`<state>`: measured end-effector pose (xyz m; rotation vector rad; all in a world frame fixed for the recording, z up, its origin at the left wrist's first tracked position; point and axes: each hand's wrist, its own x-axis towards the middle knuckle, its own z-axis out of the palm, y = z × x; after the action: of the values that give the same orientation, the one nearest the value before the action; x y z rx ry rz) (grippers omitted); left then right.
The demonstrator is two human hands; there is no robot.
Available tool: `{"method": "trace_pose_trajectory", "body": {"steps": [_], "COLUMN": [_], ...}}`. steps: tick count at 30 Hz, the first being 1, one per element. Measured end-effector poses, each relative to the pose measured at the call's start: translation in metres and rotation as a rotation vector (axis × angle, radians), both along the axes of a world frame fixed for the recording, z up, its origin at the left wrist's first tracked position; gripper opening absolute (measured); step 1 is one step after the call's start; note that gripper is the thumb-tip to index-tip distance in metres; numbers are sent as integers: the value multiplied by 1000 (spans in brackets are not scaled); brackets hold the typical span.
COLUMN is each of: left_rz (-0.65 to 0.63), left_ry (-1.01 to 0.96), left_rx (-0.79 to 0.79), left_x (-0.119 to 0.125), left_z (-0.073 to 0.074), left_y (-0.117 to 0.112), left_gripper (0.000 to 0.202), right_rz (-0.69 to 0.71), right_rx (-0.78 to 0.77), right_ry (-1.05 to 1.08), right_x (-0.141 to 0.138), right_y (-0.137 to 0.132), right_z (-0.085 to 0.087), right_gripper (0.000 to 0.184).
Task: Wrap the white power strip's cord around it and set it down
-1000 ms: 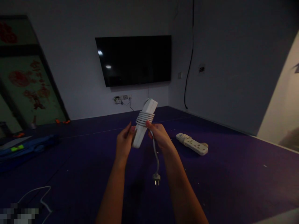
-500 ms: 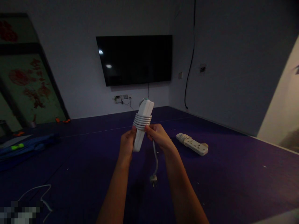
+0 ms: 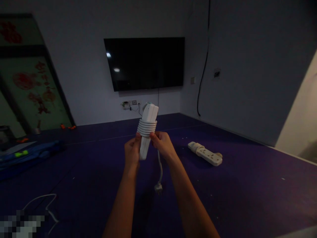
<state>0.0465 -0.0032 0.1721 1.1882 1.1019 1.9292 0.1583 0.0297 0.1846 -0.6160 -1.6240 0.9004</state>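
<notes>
A white power strip [image 3: 150, 113] is held up in front of me, tilted, its narrow side toward me. Its white cord [image 3: 146, 127] is wound in several tight coils around the middle. My left hand [image 3: 132, 148] grips the strip's left side just under the coils, thumb up. My right hand [image 3: 162, 142] is closed on the right side, its thumb pressed at the lowest coil. Below the right hand the cord's loose end hangs down to a plug [image 3: 158, 188]. A second power strip [image 3: 209, 156], its cord also wound around it, lies on the purple surface to the right.
A television [image 3: 146, 64] hangs on the far wall above wall sockets [image 3: 131, 103]. A black cable [image 3: 204, 69] dangles at the right wall. Dark blue cloth [image 3: 37, 154] lies at left on the purple surface [image 3: 99, 198]. A thin white cord [image 3: 47, 206] curls at lower left.
Both hands and the coiled power strip have shifted slightly left in view, and the hanging plug has swung left with them. The grip looks the same.
</notes>
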Motion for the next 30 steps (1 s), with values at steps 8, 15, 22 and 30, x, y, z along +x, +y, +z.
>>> {"method": "trace_pose_trajectory", "body": {"steps": [8, 15, 22, 30], "left_rz": [-14, 174, 354, 420], "left_ry": [-88, -120, -71, -51], "left_rx": [19, 70, 174, 149], "left_x": [-9, -15, -28, -36], "left_z": [4, -3, -8, -15], "left_y": [-2, 7, 16, 24], "left_gripper": [63, 60, 43, 50], "right_rz": [175, 176, 234, 270], "right_rx": [-213, -390, -487, -356], "right_ry": [213, 214, 166, 115], "right_x": [-11, -5, 11, 2], "right_y": [-13, -18, -13, -21], "right_z": [5, 10, 8, 9], "right_gripper": [61, 53, 47, 33]}}
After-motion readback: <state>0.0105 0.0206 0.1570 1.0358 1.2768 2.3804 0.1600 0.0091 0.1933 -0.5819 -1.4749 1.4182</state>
